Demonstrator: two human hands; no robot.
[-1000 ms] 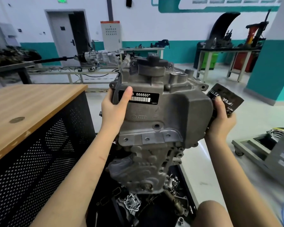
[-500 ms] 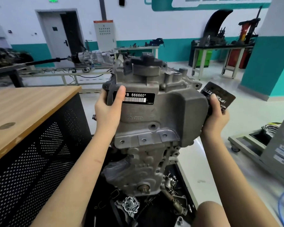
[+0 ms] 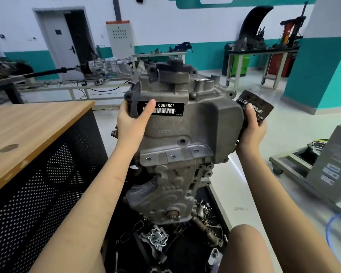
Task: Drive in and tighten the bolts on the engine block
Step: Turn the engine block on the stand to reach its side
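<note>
Workshop floor and a wooden bench (image 3: pixel 28 131) are framing the engine block (image 3: pixel 181 134), which is standing upright over a dark parts tray (image 3: pixel 165 243). Cast metal, it is likely handling as heavy, rigid and oily; flanges offer purchase. Left hand (image 3: pixel 133 125) is clasping its labelled edge, right hand (image 3: pixel 251 129) gripping its far side.

The grey cast engine block (image 3: pixel 177 138) stands upright, black barcode label (image 3: pixel 160 108) on its upper face.

A black label (image 3: pixel 160 108) on the engine block (image 3: pixel 185 127) reads "666660*" and "VWPT".
</note>
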